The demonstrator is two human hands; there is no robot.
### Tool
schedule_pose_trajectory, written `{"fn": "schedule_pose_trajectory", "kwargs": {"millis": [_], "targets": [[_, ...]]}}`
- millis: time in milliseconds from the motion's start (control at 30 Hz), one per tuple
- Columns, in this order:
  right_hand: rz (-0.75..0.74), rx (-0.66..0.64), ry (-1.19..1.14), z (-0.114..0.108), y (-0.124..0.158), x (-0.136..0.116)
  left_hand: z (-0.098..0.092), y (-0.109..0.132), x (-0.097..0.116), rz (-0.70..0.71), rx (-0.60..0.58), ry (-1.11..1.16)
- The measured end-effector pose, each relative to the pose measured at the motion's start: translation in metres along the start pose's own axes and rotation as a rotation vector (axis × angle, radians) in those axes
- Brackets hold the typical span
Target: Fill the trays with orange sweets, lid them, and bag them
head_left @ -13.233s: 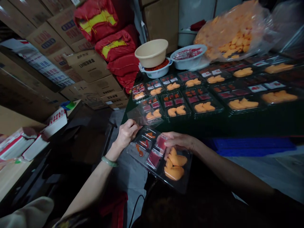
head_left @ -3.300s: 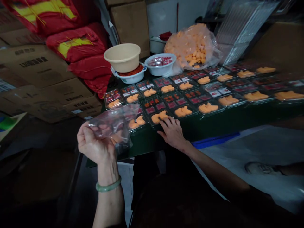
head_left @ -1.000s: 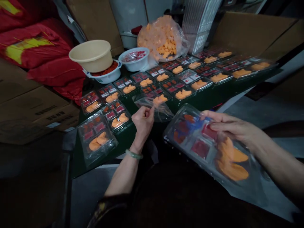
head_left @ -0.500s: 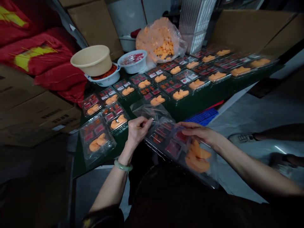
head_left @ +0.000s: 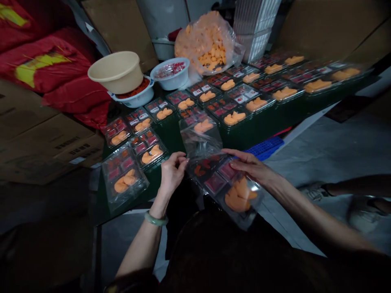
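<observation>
In the head view, my right hand (head_left: pixel 252 166) grips the far right edge of a compartmented plastic tray (head_left: pixel 218 197), thumb on top. Orange pieces, red packets and small reddish pieces show in the tray. A clear plastic bag (head_left: pixel 201 142) surrounds it, and its loose end sticks out beyond the far side. My left hand (head_left: pixel 173 169), with a green bangle on the wrist, pinches the bag's edge at the tray's left corner. Left of that hand, a bagged tray (head_left: pixel 124 177) lies on the green table (head_left: pixel 166 132), beside an unbagged filled tray (head_left: pixel 149 148).
Several filled trays (head_left: pixel 235 108) stand in rows along the table. Behind them are a cream basin (head_left: pixel 115 73), a blue basin (head_left: pixel 171 75), a large bag of orange pieces (head_left: pixel 207 42) and stacked clear trays (head_left: pixel 255 28). A blue crate (head_left: pixel 265 148) sits below; another person's shoes (head_left: pixel 314 191) are at right.
The held tray and my right hand have shifted left and the tray has tilted. My left hand has drawn slightly left and down. The bag's loose end now stands up more.
</observation>
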State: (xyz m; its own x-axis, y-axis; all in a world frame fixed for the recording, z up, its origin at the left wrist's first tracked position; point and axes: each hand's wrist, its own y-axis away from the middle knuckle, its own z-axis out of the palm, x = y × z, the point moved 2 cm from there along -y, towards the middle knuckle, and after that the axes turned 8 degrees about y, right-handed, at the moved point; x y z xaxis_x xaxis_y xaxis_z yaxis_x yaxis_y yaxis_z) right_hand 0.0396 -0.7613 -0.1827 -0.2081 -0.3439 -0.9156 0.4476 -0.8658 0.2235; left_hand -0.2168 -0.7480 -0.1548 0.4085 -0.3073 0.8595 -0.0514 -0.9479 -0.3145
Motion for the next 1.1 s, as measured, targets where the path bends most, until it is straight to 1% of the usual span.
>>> {"fn": "schedule_pose_trajectory", "kwargs": {"millis": [33,67,167,200,233,333,367,400,433,500,533,567,600,667,733,767,833,900,967,1033,1100], "targets": [[-0.004,0.007,0.020,0.002,0.000,0.001,0.000,0.004,-0.003,-0.029,0.067,0.014],[-0.008,0.011,0.036,0.004,0.000,0.003,0.000,0.007,-0.005,-0.058,0.103,0.040],[-0.031,0.031,0.050,0.012,0.000,0.007,0.000,0.018,-0.009,-0.144,0.108,0.152],[-0.034,0.042,0.048,0.015,0.000,0.008,-0.001,0.021,-0.009,-0.149,0.112,0.147],[-0.031,0.059,0.042,0.018,0.001,0.010,-0.002,0.024,-0.007,-0.131,0.131,0.102],[0.005,0.108,0.003,0.027,0.003,0.015,-0.006,0.032,0.000,-0.020,0.254,-0.106],[0.017,0.122,-0.016,0.030,0.003,0.016,-0.007,0.033,0.001,-0.016,0.283,-0.115],[0.024,0.133,-0.033,0.032,0.004,0.017,-0.008,0.034,0.001,-0.041,0.293,-0.063],[0.028,0.141,-0.045,0.034,0.005,0.018,-0.008,0.035,-0.001,-0.089,0.283,0.037],[0.040,0.153,-0.052,0.037,0.006,0.020,-0.008,0.035,-0.005,-0.199,0.234,0.262],[0.046,0.157,-0.050,0.038,0.006,0.021,-0.008,0.035,-0.007,-0.231,0.216,0.328],[0.052,0.159,-0.044,0.039,0.006,0.021,-0.009,0.034,-0.009,-0.236,0.209,0.337],[0.056,0.162,-0.039,0.040,0.006,0.021,-0.010,0.033,-0.009,-0.214,0.215,0.291],[0.065,0.172,-0.034,0.043,0.006,0.021,-0.016,0.029,-0.009,-0.125,0.219,0.122],[0.082,0.186,-0.028,0.045,0.005,0.020,-0.022,0.023,-0.008,-0.049,0.180,0.017],[0.092,0.190,-0.023,0.046,0.004,0.019,-0.026,0.019,-0.009,-0.041,0.139,0.023],[0.102,0.195,-0.014,0.048,0.003,0.019,-0.032,0.012,-0.012,-0.076,0.040,0.122],[0.105,0.200,-0.010,0.051,0.001,0.019,-0.034,0.006,-0.015,-0.108,-0.016,0.178],[0.100,0.222,-0.019,0.052,0.001,0.019,-0.033,0.006,-0.015,-0.079,0.008,0.061],[0.094,0.248,-0.034,0.054,0.001,0.020,-0.030,0.009,-0.010,-0.006,0.083,-0.148],[0.082,0.275,-0.040,0.056,0.003,0.021,-0.025,0.015,-0.005,0.067,0.145,-0.309]]}}
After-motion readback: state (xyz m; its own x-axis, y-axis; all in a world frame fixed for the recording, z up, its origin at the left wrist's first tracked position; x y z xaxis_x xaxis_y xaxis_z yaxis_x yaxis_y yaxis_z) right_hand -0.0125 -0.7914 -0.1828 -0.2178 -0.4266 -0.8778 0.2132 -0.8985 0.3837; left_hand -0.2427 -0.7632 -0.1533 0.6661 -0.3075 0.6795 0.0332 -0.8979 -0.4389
